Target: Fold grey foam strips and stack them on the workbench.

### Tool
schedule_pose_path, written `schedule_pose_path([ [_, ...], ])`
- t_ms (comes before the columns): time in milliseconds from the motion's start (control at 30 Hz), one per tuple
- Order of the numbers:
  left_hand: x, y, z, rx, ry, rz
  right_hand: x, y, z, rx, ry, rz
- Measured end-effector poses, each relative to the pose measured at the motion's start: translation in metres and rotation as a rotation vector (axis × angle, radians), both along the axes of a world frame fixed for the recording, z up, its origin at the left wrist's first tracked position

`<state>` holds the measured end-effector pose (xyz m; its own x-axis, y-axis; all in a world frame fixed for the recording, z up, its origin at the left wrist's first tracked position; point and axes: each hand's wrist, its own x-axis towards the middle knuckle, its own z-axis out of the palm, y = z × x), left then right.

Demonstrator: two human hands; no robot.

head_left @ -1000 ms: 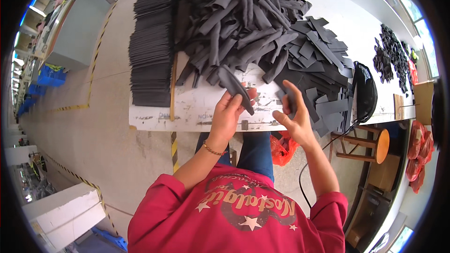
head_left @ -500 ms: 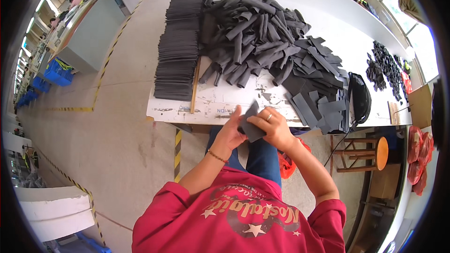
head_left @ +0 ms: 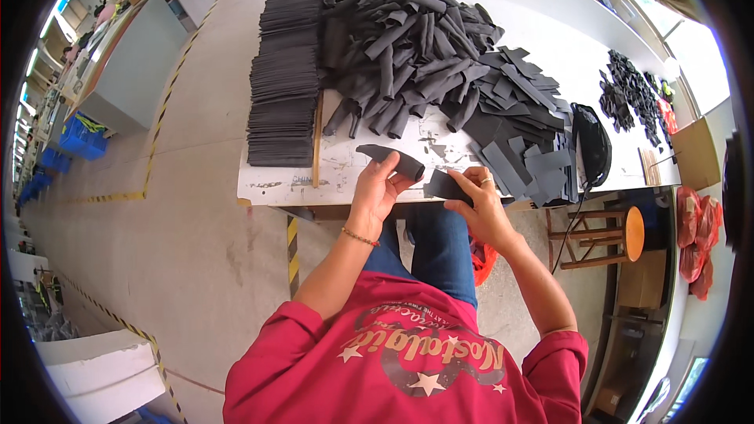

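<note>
Over the near edge of the white table (head_left: 271,187), my left hand (head_left: 378,191) holds a curled dark grey fabric tube (head_left: 407,166) between thumb and fingers. Beside it, my right hand (head_left: 482,204) pinches a small flat dark grey piece (head_left: 448,186), whose left end comes close to the tube. Beyond my hands lies a heap of similar curled tubes (head_left: 416,47). To its right is a spread of flat dark strips (head_left: 518,122). A long row of tightly packed dark pieces (head_left: 284,71) runs along the table's left side.
A wooden stick (head_left: 317,141) lies beside the packed row. At the right stand a black mesh-like object (head_left: 591,145) with a cable, and a wooden stool (head_left: 633,233). Red plastic bags (head_left: 699,224) hang farther right. Small black scraps (head_left: 624,102) lie at the table's far right.
My hands have moved apart and slightly forward over the table edge. The dark material, bunched between both hands before, now shows as a tube in the left and a flat piece in the right.
</note>
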<state>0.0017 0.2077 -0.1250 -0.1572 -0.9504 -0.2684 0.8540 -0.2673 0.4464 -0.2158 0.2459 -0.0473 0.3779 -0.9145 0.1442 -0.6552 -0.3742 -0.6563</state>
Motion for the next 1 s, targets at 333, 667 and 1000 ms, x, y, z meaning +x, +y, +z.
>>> schedule_pose_path([
  [333,-0.026,-0.008,0.002,0.051,-0.096,-0.022,0.007,-0.006,-0.007,-0.347,0.098,-0.141],
  [667,-0.034,-0.019,-0.003,0.050,-0.089,-0.090,-0.006,-0.016,-0.015,-0.370,0.153,-0.152],
  [1000,-0.043,-0.016,0.009,0.043,-0.094,-0.101,-0.007,-0.021,-0.013,-0.464,0.235,-0.135],
])
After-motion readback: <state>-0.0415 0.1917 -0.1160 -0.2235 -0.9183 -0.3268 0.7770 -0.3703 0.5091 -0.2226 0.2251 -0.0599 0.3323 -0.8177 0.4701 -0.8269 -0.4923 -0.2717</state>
